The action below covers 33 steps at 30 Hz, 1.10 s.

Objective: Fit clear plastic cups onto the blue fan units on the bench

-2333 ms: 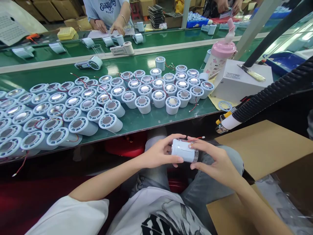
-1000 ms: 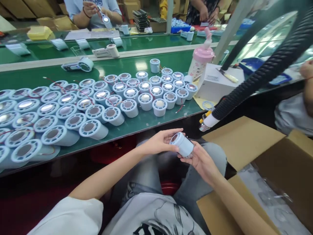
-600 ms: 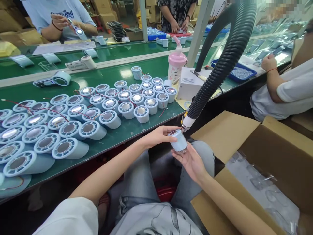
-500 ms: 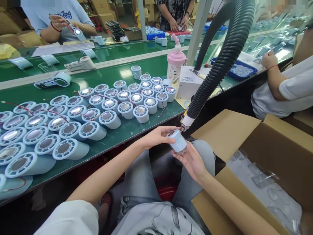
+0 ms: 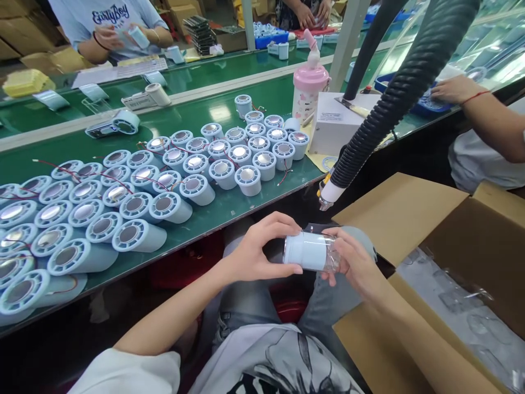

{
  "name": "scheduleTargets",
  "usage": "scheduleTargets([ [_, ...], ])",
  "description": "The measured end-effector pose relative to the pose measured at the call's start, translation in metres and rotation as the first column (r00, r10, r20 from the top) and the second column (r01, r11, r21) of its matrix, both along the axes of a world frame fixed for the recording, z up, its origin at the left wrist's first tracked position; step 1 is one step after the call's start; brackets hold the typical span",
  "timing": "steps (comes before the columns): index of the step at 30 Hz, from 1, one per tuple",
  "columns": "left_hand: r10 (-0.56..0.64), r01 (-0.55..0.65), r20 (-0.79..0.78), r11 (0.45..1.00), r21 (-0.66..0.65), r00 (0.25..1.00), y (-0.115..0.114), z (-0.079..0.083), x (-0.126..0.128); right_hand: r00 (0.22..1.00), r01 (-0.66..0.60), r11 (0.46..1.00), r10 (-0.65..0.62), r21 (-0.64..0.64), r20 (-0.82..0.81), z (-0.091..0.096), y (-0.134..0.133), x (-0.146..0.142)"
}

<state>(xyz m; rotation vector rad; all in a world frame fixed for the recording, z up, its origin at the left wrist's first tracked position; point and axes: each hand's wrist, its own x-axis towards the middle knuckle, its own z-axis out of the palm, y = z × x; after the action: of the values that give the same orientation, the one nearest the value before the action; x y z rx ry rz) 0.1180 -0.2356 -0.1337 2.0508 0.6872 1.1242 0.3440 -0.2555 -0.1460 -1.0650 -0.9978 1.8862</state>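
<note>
Between my hands, over my lap, lies a light blue plastic cylinder (image 5: 305,250) turned on its side, with a clear plastic cup (image 5: 331,258) at its right end. My left hand (image 5: 268,249) grips the blue end, fingers on top and thumb below. Around the clear cup close the fingers of my right hand (image 5: 355,257). Just above hangs a screwdriver tip (image 5: 325,201) with a white collar, at the end of a black corrugated hose (image 5: 369,120); it is apart from the cylinder.
Many blue cylinders (image 5: 197,189) with silver discs and thin red wires stand on the green bench (image 5: 221,210). A pink bottle (image 5: 309,87) and a white box (image 5: 338,123) stand behind. At right, an open carton (image 5: 463,235) holds clear plastic parts (image 5: 455,295). Co-workers sit across and beside.
The cylinder has moved away from the screwdriver tip and turned from tilted to lying sideways. My left hand has shifted to its left end. The view has shifted slightly.
</note>
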Motion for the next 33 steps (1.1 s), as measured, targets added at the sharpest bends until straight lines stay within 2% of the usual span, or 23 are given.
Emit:
scheduleTargets([
  [3,0.033,-0.03,-0.017,0.989,0.146,0.999,-0.003,0.001,0.001,1.0,0.0,1.0,0.0,0.001,0.03,0.005,-0.003,0.002],
  [6,0.069,-0.059,-0.047,0.979,0.193,0.996,-0.008,0.003,0.001,0.998,0.019,1.0,-0.021,0.024,0.059,0.011,-0.004,0.007],
  [13,-0.003,0.005,-0.018,0.992,0.125,1.0,-0.019,0.009,0.001,0.999,0.016,1.0,-0.016,0.013,0.051,0.016,-0.004,0.01],
  [19,0.004,0.004,-0.069,0.994,0.109,0.998,-0.027,0.014,0.0,1.0,-0.011,1.0,0.011,-0.015,0.019,0.015,-0.006,0.008],
  [23,0.03,-0.025,-0.054,0.996,0.085,0.998,-0.028,0.011,-0.002,0.998,-0.047,0.999,0.047,-0.011,0.03,0.017,-0.008,0.007],
  [27,0.06,-0.062,-0.041,0.996,-0.056,0.997,-0.027,0.006,-0.003,0.993,-0.078,0.997,0.078,-0.004,0.088,0.017,-0.009,0.004],
  [29,0.042,-0.049,-0.06,0.993,-0.105,0.997,-0.028,0.004,-0.002,0.991,-0.098,0.995,0.099,-0.018,0.086,0.017,-0.01,0.003],
  [33,-0.014,0.007,-0.09,0.996,-0.088,0.996,-0.03,0.002,-0.001,0.985,-0.142,0.988,0.148,-0.062,0.09,0.014,-0.011,0.001],
])
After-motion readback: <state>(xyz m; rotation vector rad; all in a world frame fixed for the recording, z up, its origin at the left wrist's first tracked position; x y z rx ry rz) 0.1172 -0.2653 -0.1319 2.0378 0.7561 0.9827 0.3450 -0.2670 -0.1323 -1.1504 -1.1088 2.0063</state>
